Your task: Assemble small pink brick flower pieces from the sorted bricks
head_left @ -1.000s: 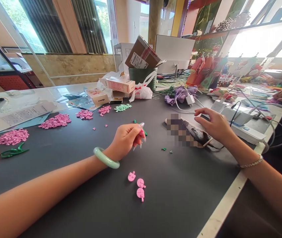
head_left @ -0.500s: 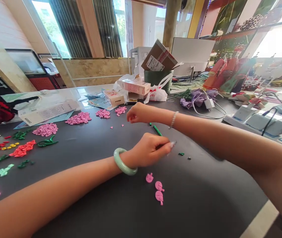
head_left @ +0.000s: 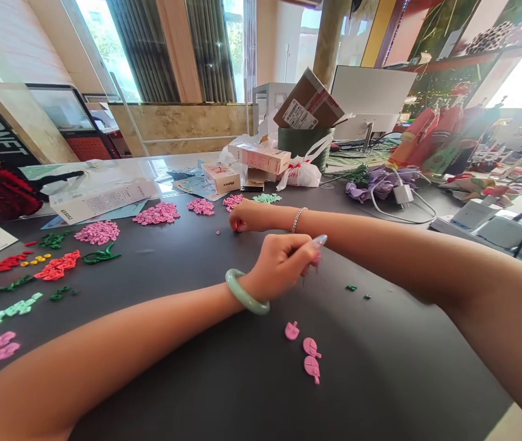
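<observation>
My left hand [head_left: 282,264], with a jade bangle [head_left: 247,293] at the wrist, is closed in a pinch above the dark table. Something small and pinkish shows at its fingertips, too blurred to make out. My right hand [head_left: 245,217] reaches across to the far side, fingers curled down beside a small pink pile [head_left: 233,202]; what it holds, if anything, is hidden. One tiny pink piece [head_left: 218,232] lies near it. Three pink round pieces with stems [head_left: 311,348] lie below my left hand. Two small green bits [head_left: 351,288] are to its right.
Piles of pink [head_left: 156,214], red [head_left: 57,265], green and yellow pieces spread over the left side. Boxes [head_left: 261,158], a white bag and purple flowers stand at the back. A power strip [head_left: 491,223] with cables lies right.
My right hand has moved down and left to beside the pink pile, uncovering a mint-green pile. My left hand has lifted slightly. The view has shifted a little.
</observation>
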Action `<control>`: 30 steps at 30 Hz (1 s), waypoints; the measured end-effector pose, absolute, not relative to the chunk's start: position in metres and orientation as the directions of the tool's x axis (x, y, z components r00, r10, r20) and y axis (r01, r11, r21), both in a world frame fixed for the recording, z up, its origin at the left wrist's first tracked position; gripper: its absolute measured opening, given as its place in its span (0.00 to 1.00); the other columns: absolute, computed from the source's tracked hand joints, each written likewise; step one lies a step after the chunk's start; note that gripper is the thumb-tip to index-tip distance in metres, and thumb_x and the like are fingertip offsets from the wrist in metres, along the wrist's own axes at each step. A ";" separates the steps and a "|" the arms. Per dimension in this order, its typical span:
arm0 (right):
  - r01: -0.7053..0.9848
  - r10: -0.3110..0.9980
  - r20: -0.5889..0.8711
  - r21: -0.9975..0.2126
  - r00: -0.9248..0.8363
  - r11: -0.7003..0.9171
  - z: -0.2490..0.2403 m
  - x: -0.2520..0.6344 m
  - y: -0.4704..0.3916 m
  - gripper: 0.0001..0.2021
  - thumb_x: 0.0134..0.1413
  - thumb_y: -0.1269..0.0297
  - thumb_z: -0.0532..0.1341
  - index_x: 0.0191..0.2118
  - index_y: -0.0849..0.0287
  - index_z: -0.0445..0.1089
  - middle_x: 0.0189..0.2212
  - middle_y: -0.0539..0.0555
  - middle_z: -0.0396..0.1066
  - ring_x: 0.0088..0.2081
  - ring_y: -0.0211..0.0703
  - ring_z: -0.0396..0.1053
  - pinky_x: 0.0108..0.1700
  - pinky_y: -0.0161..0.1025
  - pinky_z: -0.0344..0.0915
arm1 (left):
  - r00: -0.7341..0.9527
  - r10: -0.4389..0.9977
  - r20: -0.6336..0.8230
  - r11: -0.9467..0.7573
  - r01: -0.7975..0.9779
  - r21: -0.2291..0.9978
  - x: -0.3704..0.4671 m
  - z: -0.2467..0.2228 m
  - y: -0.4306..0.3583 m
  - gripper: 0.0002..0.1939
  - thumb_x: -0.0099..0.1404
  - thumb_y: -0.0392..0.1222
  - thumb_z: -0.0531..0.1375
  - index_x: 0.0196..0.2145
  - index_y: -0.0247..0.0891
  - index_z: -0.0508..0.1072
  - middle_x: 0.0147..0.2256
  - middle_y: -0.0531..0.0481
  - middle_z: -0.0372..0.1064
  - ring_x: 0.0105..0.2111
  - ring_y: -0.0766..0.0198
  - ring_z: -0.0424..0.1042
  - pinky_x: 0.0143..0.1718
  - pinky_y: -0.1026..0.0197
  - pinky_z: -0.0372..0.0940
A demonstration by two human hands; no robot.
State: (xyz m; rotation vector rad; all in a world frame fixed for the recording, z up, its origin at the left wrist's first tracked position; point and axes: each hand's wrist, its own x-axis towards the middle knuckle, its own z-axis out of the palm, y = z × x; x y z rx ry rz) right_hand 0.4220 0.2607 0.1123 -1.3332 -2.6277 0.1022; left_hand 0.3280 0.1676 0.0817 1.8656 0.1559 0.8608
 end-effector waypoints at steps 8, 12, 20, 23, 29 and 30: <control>0.884 0.883 0.242 -0.145 -0.403 0.444 0.134 0.464 0.219 0.12 0.44 0.82 0.56 0.29 0.61 0.72 0.28 0.49 0.72 0.30 0.35 0.65 0.37 0.34 0.62 | 0.655 0.681 0.326 -0.208 -0.253 0.945 0.335 0.085 0.172 0.20 0.59 0.52 0.56 0.17 0.37 0.64 0.13 0.56 0.57 0.14 0.74 0.55 0.16 0.68 0.49; 0.922 0.917 0.327 -0.228 -0.230 0.313 0.153 0.492 0.178 0.08 0.45 0.78 0.60 0.32 0.62 0.72 0.28 0.50 0.73 0.31 0.38 0.68 0.37 0.38 0.64 | 0.669 0.682 0.296 -0.143 -0.275 0.951 0.335 0.085 0.171 0.21 0.58 0.53 0.59 0.17 0.36 0.64 0.15 0.55 0.60 0.14 0.75 0.56 0.15 0.68 0.46; 0.676 0.791 0.594 -0.644 0.146 0.358 0.172 0.529 0.092 0.02 0.44 0.72 0.63 0.25 0.58 0.72 0.23 0.48 0.71 0.27 0.36 0.70 0.34 0.38 0.70 | 0.687 0.675 0.268 -0.140 -0.238 0.961 0.334 0.087 0.171 0.21 0.63 0.49 0.57 0.16 0.36 0.65 0.14 0.55 0.58 0.14 0.75 0.54 0.16 0.67 0.48; 0.594 0.701 0.693 -0.638 0.166 0.490 0.166 0.529 0.081 0.04 0.38 0.74 0.66 0.21 0.58 0.73 0.20 0.47 0.71 0.24 0.35 0.69 0.29 0.38 0.71 | 0.682 0.683 0.262 -0.177 -0.194 0.965 0.334 0.088 0.171 0.22 0.65 0.49 0.55 0.16 0.36 0.65 0.14 0.54 0.57 0.15 0.74 0.54 0.17 0.67 0.49; 0.455 0.643 0.718 -0.681 0.266 0.573 0.146 0.525 0.072 0.07 0.38 0.77 0.67 0.23 0.56 0.76 0.22 0.48 0.72 0.25 0.37 0.72 0.31 0.40 0.76 | 0.680 0.698 0.223 -0.180 -0.135 0.974 0.334 0.087 0.173 0.23 0.67 0.47 0.54 0.16 0.36 0.66 0.14 0.54 0.57 0.15 0.74 0.52 0.17 0.66 0.48; 0.448 0.635 0.721 -0.681 0.277 0.579 0.143 0.524 0.071 0.07 0.39 0.77 0.68 0.23 0.56 0.76 0.23 0.48 0.73 0.26 0.38 0.73 0.32 0.40 0.77 | 0.677 0.701 0.223 -0.180 -0.135 0.974 0.334 0.087 0.174 0.23 0.67 0.46 0.53 0.16 0.36 0.66 0.14 0.54 0.57 0.15 0.74 0.53 0.17 0.66 0.48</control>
